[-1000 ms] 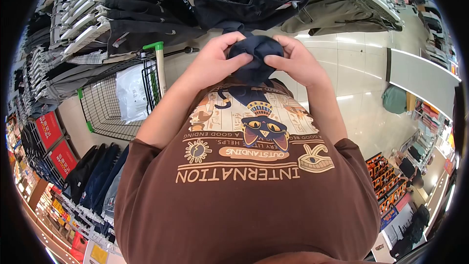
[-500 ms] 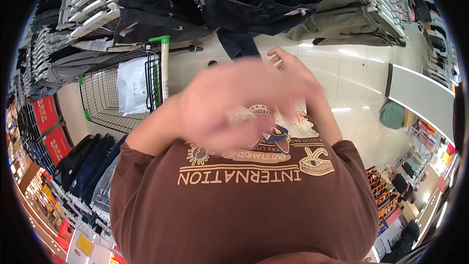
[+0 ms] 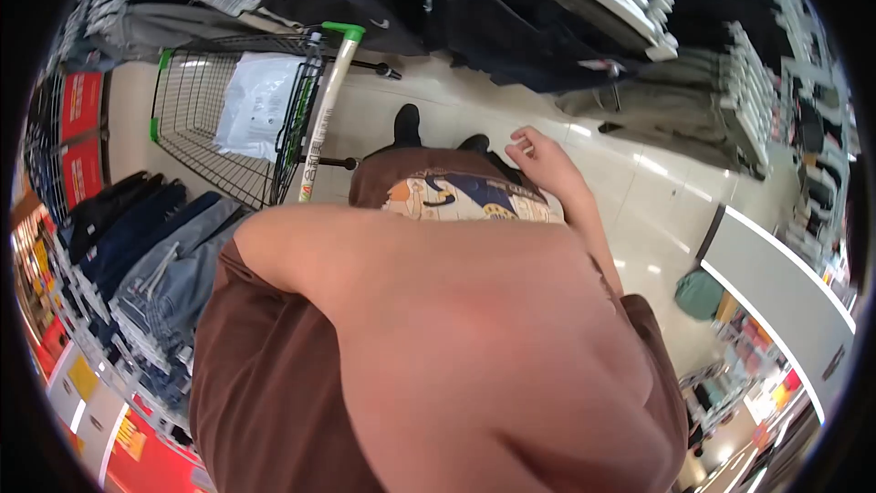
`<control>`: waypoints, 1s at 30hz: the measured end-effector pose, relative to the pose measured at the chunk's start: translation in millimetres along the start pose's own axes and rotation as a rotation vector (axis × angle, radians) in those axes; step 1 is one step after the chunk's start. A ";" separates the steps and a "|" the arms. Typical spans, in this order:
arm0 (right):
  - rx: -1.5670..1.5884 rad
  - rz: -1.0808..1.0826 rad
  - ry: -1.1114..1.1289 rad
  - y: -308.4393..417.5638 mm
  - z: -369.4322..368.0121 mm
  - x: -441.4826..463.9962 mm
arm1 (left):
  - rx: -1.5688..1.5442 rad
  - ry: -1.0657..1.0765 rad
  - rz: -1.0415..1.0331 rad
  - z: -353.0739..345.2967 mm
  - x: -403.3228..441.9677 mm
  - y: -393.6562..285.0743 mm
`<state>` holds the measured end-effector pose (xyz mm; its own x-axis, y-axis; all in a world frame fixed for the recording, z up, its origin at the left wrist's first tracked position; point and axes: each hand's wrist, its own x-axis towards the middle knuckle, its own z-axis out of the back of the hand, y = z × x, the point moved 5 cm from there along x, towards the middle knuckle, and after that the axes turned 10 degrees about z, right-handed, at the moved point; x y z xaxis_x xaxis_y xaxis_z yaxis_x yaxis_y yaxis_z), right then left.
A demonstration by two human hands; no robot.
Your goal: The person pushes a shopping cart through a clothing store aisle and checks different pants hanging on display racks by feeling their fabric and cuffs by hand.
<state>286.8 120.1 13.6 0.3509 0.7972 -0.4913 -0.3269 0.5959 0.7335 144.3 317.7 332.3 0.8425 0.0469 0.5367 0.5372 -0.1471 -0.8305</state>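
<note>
My left hand is raised very close to the camera, its back filling the lower middle of the view in front of my chest. Its fingers run toward the bottom edge, blurred and partly cut off, so what they do is hidden. Lower down, my right hand hangs at my side above the floor, fingers loosely bent and a little apart, with nothing seen in it. Between the two shows the printed front of my brown T-shirt. Closest to the left forearm stands a shopping cart with a pale handle.
A white plastic package lies in the cart. Dark trousers and olive trousers hang on racks ahead. Jeans hang at the left. A white-edged grey panel and a green round object stand at right on the tiled floor.
My left hand has come up from over the shirt print toward the camera and looks much larger. The right hand has lowered slightly. The view has turned, bringing my feet into sight.
</note>
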 end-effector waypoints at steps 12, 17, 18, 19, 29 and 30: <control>-0.028 0.525 0.112 96.5 -85.7 119.5 | 1.235 -1.007 0.926 93.6 -332.2 121.4; 0.123 0.441 0.110 162.7 -175.3 204.9 | 0.901 -0.819 1.883 86.9 -490.3 109.0; 0.242 0.429 0.099 148.2 -200.8 232.5 | 0.699 -0.705 2.030 86.4 -496.5 102.9; 0.166 0.409 0.102 148.1 -214.0 242.4 | 0.713 -0.710 1.999 86.3 -505.2 107.2; -0.313 0.359 0.243 207.9 -256.9 276.0 | 0.754 -0.902 1.766 118.9 -545.8 86.0; -0.314 0.287 0.317 233.0 -260.1 275.8 | 0.755 -0.903 1.763 129.6 -549.5 77.7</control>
<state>79.2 504.0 -73.1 -0.0579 0.8935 -0.4454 -0.6352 0.3112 0.7069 -271.6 408.6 -46.5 0.0131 0.7187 -0.6952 -0.9336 -0.2402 -0.2659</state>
